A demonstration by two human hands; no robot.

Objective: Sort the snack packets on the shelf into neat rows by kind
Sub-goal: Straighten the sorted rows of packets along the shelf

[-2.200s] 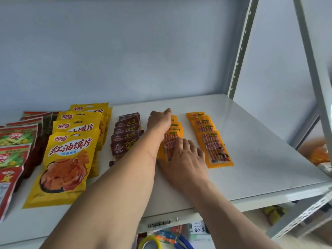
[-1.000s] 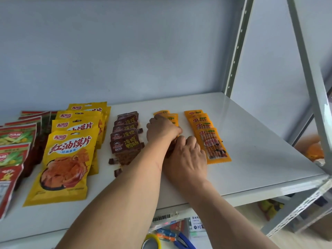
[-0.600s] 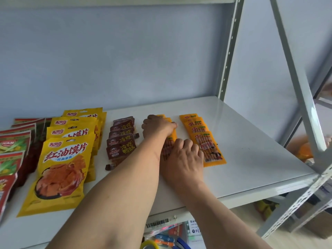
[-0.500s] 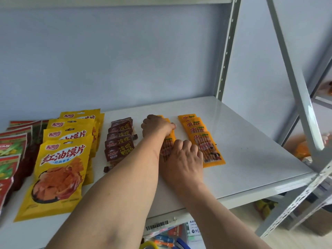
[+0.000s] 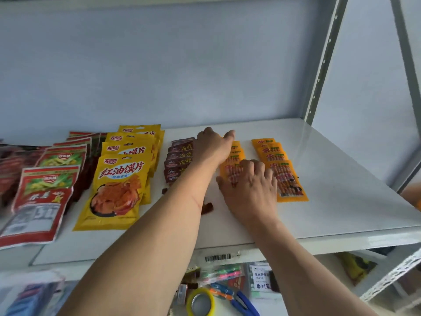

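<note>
On the white shelf (image 5: pixel 341 201) lie rows of snack packets. My left hand (image 5: pixel 214 145) rests at the far end of the middle row of orange stick packets (image 5: pixel 232 163), fingers fairly straight, thumb pointing right. My right hand (image 5: pixel 248 188) presses flat on the near end of that same row, fingers spread and slightly bent. A second row of orange stick packets (image 5: pixel 280 169) lies just to the right. Dark brown packets (image 5: pixel 180 163) lie in a row left of my left arm, with a small loose brown packet (image 5: pixel 207 207) near my forearm.
Large yellow packets (image 5: pixel 118 183) and red-and-green packets (image 5: pixel 43 197) fill the shelf's left side. A grey upright post (image 5: pixel 323 62) stands at the back right corner. Below the shelf are a tape roll (image 5: pixel 200 302), blue scissors (image 5: pixel 241 299) and stationery.
My left hand has slid from mid-row back to the far end of the orange row and opened out. My right hand stays on the near end. The camera has shifted closer.
</note>
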